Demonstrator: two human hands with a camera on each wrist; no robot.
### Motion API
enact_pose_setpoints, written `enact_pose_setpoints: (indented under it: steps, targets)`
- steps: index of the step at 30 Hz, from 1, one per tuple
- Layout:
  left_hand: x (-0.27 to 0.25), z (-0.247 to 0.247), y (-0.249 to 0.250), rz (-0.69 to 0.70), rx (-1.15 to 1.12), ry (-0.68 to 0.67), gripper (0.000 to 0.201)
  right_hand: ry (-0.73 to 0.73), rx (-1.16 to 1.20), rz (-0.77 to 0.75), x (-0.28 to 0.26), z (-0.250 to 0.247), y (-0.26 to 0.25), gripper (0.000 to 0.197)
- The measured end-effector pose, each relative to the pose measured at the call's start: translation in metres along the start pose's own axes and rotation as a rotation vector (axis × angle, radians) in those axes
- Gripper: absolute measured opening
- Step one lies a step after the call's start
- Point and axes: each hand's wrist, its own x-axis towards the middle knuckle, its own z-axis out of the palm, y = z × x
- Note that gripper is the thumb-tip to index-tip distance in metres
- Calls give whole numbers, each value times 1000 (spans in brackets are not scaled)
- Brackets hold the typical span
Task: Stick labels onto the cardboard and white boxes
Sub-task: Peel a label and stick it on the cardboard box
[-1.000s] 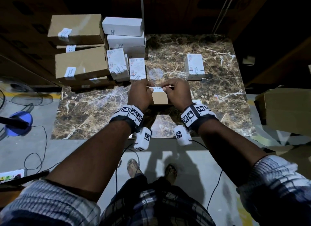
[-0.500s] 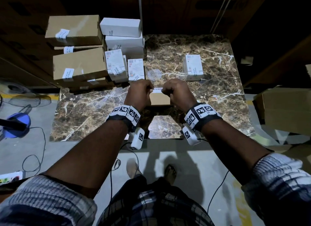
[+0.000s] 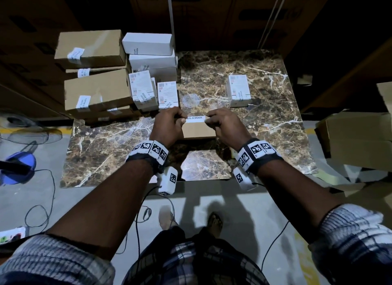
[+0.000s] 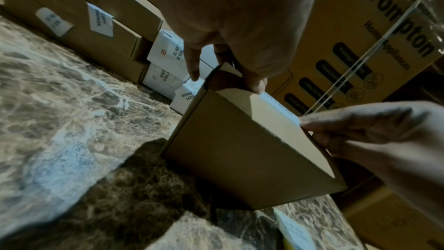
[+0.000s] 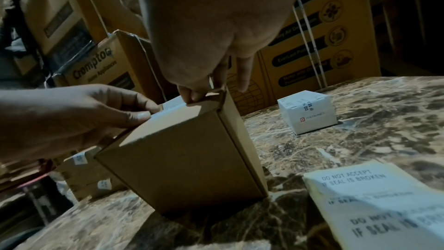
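A person in a rolled-up checked shirt stands at the near edge of a brown marble-patterned table (image 3: 265,119), both wrists strapped with black-and-white marker bands. On the table close to the right wrist lies a pale yellow sheet of white seal labels (image 5: 374,202) printed "DO NOT ACCEPT IF SEAL IS BROKEN". Just beyond, near the table's middle, a small plain brown cardboard box (image 3: 198,130) stands closed on the marble, one of its side walls facing the person; what it holds cannot be seen. Along its top far edge runs a narrow white printed label strip (image 3: 195,119), reading "...IS BROKEN" from the head camera. The left hand (image 3: 169,123) pinches the strip's left end at the box's corner with curled fingers, and the right hand (image 3: 222,124) pinches the right end the same way, thumb and fingertips closed on the label. Farther out to the right, a small white printed carton (image 3: 238,91) sits alone on the marble, sealed with a label. At the far left, a stack of brown cardboard boxes (image 3: 97,91) and white boxes (image 3: 148,43) stands closed, most showing white seal labels. Behind the table rise large brown shipping cartons (image 4: 374,31) marked "Crompton".
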Motion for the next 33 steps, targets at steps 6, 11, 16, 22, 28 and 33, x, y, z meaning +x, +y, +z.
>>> enact_pose_setpoints:
  steps: [6, 11, 16, 22, 28, 33]
  targets:
    - [-4, -3, -9, -284, 115, -114, 39, 62, 92, 404, -10, 3, -3, 33]
    - [4, -8, 0, -285, 150, -167, 38, -35, 260, 615, -3, 6, -6, 39]
    - [24, -27, 21, -155, 220, -100, 43, 65, 230, 639, 12, -13, -10, 38]
    - [55, -41, 52, -54, 132, 57, 36, 283, 262, 618, 36, -46, -12, 40]
    - [100, -12, 82, -15, 17, 81, 37, 388, 200, 661, 77, -80, 27, 39]
    - [155, 29, 113, 15, 35, 110, 38, 378, 157, 659, 113, -105, 90, 41]
